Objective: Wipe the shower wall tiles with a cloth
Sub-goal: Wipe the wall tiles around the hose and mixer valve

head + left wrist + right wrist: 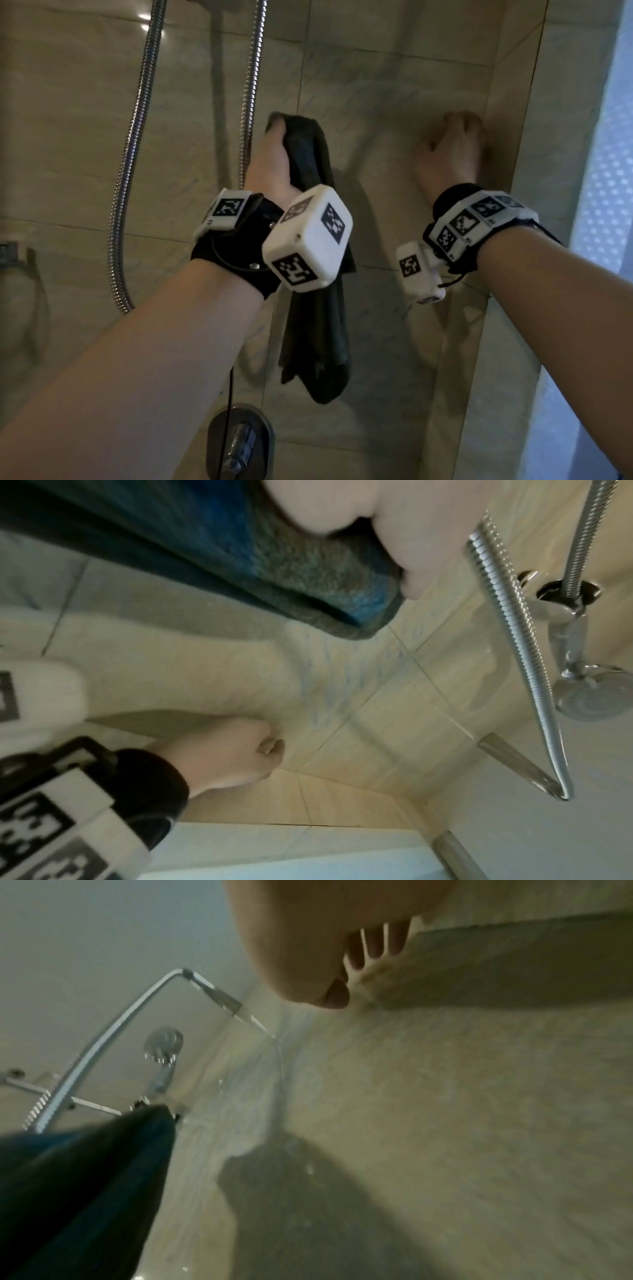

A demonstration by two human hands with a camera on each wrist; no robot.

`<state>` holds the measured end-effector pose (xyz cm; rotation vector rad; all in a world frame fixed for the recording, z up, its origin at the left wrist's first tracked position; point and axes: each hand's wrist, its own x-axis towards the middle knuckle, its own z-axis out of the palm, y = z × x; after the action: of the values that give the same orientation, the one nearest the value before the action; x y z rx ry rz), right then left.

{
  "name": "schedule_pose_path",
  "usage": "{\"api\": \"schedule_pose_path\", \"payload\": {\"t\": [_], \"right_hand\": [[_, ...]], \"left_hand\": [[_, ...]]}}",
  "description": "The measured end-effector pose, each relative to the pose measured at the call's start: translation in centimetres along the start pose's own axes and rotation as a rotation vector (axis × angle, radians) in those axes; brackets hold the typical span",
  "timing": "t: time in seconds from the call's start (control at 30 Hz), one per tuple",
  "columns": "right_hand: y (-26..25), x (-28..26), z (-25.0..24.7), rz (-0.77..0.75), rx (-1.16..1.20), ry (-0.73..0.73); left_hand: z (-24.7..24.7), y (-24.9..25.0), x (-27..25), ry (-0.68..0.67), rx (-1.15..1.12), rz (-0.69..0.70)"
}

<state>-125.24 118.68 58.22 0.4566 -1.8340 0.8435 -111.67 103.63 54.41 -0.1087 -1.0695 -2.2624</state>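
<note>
Grips cloth (315, 329) in left hand (270, 161), against tiles (376, 102); rests curled, empty right hand (448, 150) on tiles nearby.

Head camera: behind both raised forearms, facing tiled wall (394, 85), close, wrists filling mid-frame.

Left wrist camera: beneath left hand (270, 161), lens nearly against cloth (240, 561), looking up along wall toward ceiling (531, 845); right hand (232, 750) at its lower left.

Right wrist camera: beneath right hand, almost touching wall, looking up and across toward left side.

Wrist views share shower head (596, 696) and hose (514, 642). All three share cloth and wall.
</note>
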Motion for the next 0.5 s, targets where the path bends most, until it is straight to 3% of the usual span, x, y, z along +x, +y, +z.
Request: {"api": "schedule_pose_path", "payload": {"t": [0.1, 0.17, 0.27, 0.37, 0.43, 0.5], "right_hand": [[0.8, -0.5, 1.6, -0.027, -0.151, -0.014], [1.6, -0.6, 2.5, -0.047, -0.177, -0.016], [2.9, -0.7, 3.5, -0.121, -0.207, 0.019], [3.7, -0.7, 4.0, -0.176, -0.221, 0.075], [4.0, -0.8, 4.4, -0.190, -0.207, 0.118], [4.2, -0.9, 4.7, -0.197, -0.194, 0.144]], "left_hand": [[-0.1, -0.4, 0.2, 0.002, -0.006, 0.204], [-0.4, -1.1, 0.3, 0.019, 0.265, 0.415], [-1.4, -2.7, 0.4, -0.046, 0.846, 0.785], [-2.7, -5.1, 1.5, -0.183, 1.229, 1.120], [-3.2, -6.4, 2.6, -0.186, 1.436, 1.126], [-3.3, -7.2, 3.0, -0.176, 1.590, 0.975]]}}
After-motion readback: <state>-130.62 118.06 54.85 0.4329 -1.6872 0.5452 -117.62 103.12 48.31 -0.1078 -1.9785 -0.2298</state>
